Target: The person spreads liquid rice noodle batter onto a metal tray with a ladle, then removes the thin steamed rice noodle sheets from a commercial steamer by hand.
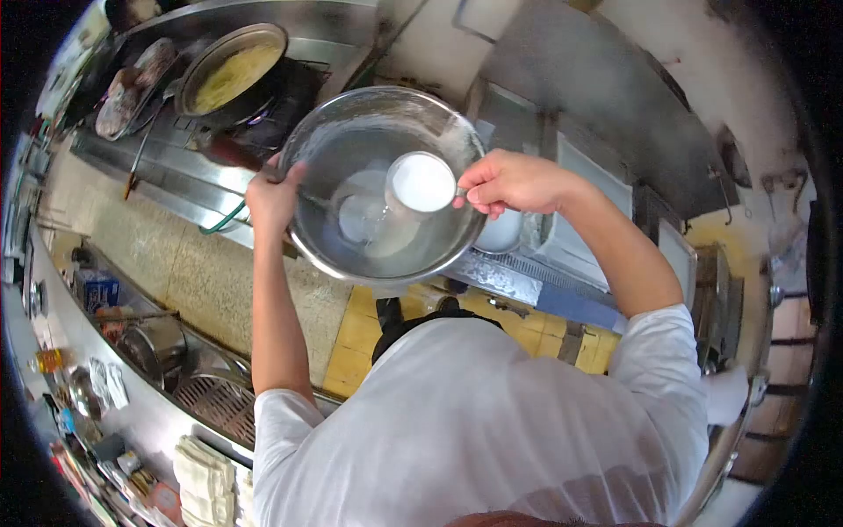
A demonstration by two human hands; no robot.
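Note:
A large stainless steel mixing bowl [338, 241] is held in front of me, with my left hand [274, 195] closed on its left rim. Whitish residue coats its inner wall, and a pale patch shows at the bottom. My right hand [505, 183] pinches the short handle of a small round metal cup [421, 182]. White contents fill the cup, which is held over the bowl's interior. Behind my left hand a dark brown handle [235, 151] points toward the bowl from the stove side.
A pan [233, 70] with yellow food sits on the stove at upper left, beside a tray of plastic-wrapped items [136, 88]. A steel counter [562, 272] stands at right. Folded cloths [204, 479], a metal pot [154, 347] and a perforated rack [215, 404] lie at lower left.

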